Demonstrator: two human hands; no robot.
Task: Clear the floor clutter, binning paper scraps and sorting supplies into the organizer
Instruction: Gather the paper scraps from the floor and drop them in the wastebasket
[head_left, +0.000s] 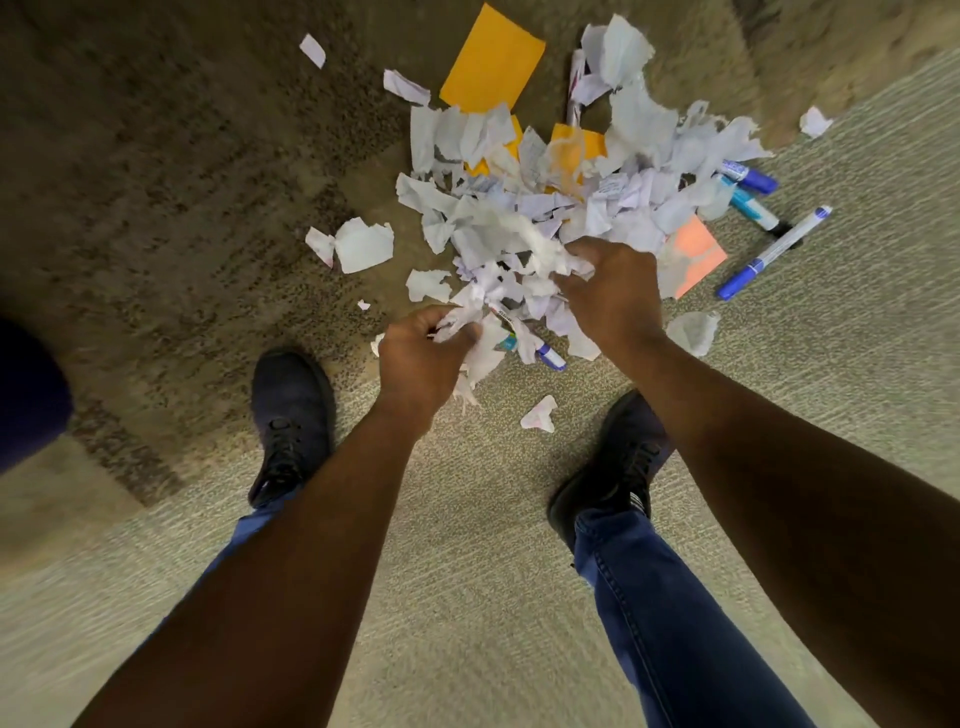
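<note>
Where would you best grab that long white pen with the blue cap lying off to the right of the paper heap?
Pinch the long white pen with the blue cap around its bare white barrel, coming straight down from above. It lies flat on the carpet, clear of the white paper scraps, with open floor on both long sides for fingers.

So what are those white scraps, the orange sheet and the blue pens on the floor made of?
The white scraps look like thin matte paper: ragged torn edges, crumples, faint print. The orange sheet seems smooth matte paper or light card, lying flat with clean straight edges. The blue pens appear to be glossy plastic markers, given their shine and moulded caps. The floor looks like short-pile woven carpet.
</note>
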